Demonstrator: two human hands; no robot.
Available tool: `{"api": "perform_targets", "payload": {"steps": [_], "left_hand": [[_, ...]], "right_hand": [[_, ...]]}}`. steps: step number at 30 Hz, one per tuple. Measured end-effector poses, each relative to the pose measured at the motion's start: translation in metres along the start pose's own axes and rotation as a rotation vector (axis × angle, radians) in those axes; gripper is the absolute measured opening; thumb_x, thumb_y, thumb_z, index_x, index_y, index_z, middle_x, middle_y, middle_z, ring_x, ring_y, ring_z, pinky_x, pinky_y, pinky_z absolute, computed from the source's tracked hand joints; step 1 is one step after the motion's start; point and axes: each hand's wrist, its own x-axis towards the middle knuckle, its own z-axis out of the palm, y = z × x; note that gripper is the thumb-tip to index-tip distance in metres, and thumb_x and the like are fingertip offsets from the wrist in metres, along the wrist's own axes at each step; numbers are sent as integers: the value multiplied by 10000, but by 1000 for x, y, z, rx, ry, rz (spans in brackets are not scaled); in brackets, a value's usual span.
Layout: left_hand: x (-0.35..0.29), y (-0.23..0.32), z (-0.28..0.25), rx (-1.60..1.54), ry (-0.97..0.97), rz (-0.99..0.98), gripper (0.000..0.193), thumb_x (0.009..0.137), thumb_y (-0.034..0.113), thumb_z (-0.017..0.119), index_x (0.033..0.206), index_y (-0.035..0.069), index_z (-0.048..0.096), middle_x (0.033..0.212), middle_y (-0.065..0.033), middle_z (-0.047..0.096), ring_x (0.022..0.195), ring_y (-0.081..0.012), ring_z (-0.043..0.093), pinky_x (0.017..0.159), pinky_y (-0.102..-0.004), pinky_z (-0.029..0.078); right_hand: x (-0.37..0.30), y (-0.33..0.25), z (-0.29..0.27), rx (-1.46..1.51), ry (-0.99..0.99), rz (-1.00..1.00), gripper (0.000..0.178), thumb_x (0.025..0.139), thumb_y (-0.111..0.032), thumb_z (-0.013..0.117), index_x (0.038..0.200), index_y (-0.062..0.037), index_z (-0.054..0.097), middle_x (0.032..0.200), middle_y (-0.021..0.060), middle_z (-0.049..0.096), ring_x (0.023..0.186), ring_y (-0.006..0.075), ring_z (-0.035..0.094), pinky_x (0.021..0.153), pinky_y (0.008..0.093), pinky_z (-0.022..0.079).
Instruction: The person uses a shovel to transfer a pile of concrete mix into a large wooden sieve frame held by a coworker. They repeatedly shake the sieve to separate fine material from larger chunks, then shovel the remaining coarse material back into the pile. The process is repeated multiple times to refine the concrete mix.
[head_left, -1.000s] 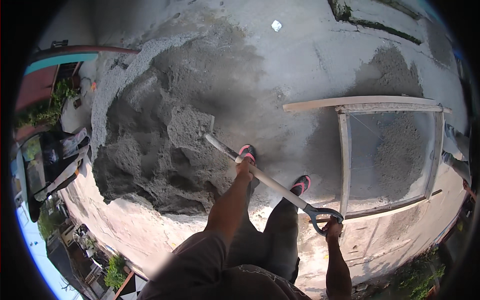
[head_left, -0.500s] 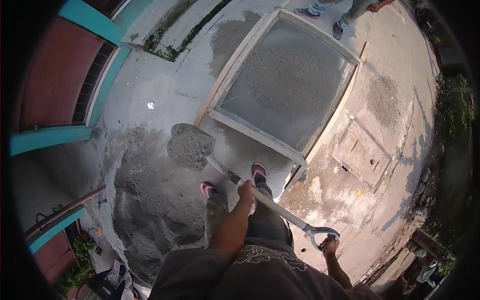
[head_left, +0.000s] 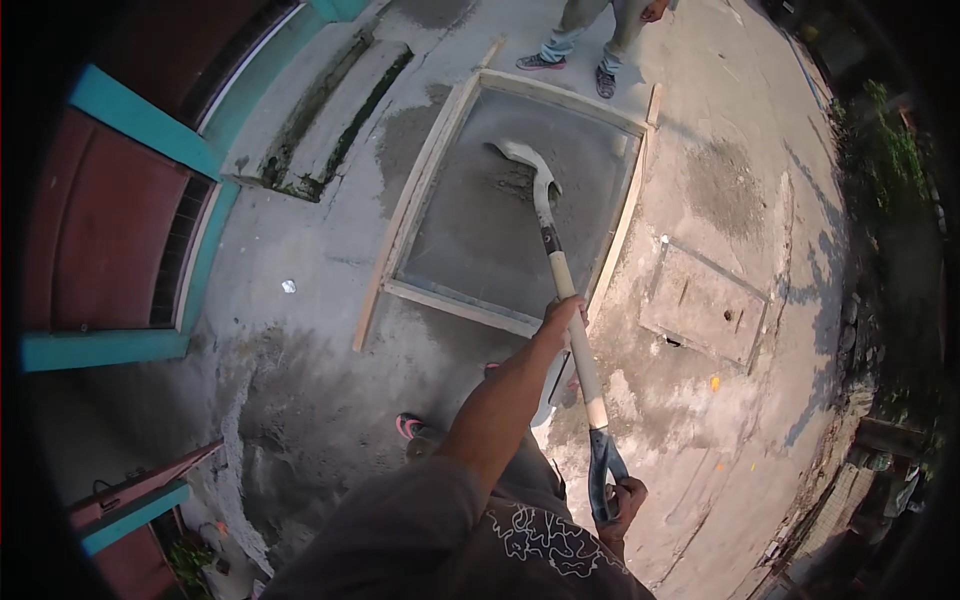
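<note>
Holding sand (head_left: 514, 182), the wooden frame (head_left: 465, 308) lies beneath the shovel (head_left: 561, 272).

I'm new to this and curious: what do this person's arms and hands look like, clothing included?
The left hand and right hand are bare, without gloves. On the left, a plain dark sleeve leaves the forearm bare. On the right, any sleeve is hidden.
</note>
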Motion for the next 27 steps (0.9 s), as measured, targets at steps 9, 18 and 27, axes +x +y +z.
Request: {"api": "perform_targets", "payload": {"steps": [9, 18, 27], "left_hand": [[-92, 52, -33, -283, -203, 107, 260, 701, 328, 542, 690, 95, 427, 549, -13, 410, 489, -131, 416, 483, -269, 373], [-163, 71, -312, -927, 307, 507, 299, 695, 378, 570, 665, 111, 442, 547, 27, 419, 448, -81, 397, 432, -209, 381], [-140, -83, -464, -1022, 1039, 229, 179, 720, 138, 581, 632, 108, 428, 530, -3, 402, 413, -119, 396, 385, -258, 374]], "right_hand": [[-15, 16, -1, 540, -405, 406, 220, 659, -158, 639, 793, -38, 513, 848, 83, 467, 806, 195, 454, 698, 294, 381], [69, -82, 9, 788, -858, 534, 110, 701, -86, 558, 750, 9, 534, 771, 126, 569, 731, 191, 546, 639, 286, 446], [71, -116, 108, 529, -777, 815, 103, 728, -86, 517, 706, -69, 417, 495, -2, 364, 378, 88, 346, 376, 230, 323]]}}
